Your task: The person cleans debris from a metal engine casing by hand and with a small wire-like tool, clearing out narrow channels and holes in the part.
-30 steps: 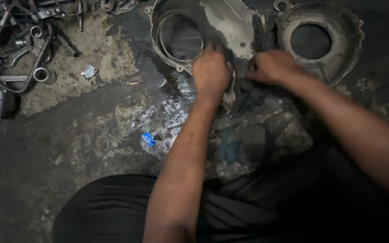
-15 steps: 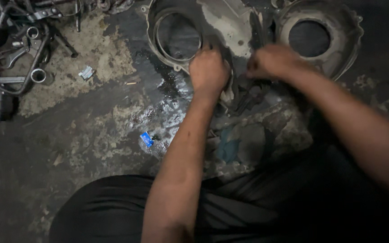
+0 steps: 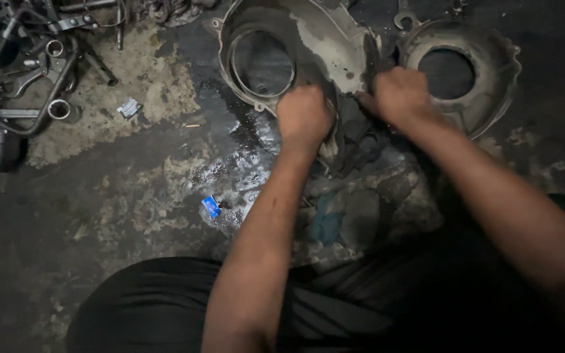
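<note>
Person seated on a greasy, oil-wet floor [image 3: 99, 216], both arms reaching forward to a large grey metal engine cover [image 3: 295, 49] lying flat, its round opening facing up. Left hand [image 3: 303, 117] sits at the near edge of the cover, fingers clenched into a fist, knuckles up; it seems to press on or grip something at that edge, but what is inside the fist is hidden, so I cannot tell what it holds. Right hand [image 3: 399, 95] is just right of the cover, at its right rim, fingers curled tight over a dark part there; the thing under them is too dark to name. Judging by the posture, 1 hand steadies while the other works, with the cover kept flat on the floor for support. A 2nd round housing [image 3: 492, 78] lies right of the cover, just beyond the right hand. Well left of the cover: a heap of wrenches and ring spanners [image 3: 27, 85]. Nearer than the cover, a small blue scrap [image 3: 211, 206] lies in the wet patch, beside the left forearm.
</note>
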